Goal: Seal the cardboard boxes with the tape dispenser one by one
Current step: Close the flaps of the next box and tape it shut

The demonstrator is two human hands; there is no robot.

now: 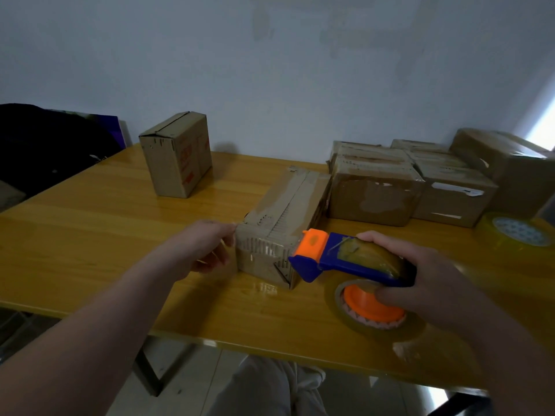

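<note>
While right hand (pixel 432 283) grips dispenser (pixel 330 259), boxes (pixel 375 193) behind, apparently taped.

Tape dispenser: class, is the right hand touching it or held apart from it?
Touching. The head view shows the right hand gripping the tape dispenser, fingers curled over its top, thumb pressed underneath.

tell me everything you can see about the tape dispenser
The tape dispenser has a blue plastic body, an orange head at its front and an orange hub carrying a roll of clear, yellowish tape. The right hand grips it around the roll. It is tipped on its side just over the table, and its orange head seems to touch the near right corner of the cardboard box.
</note>
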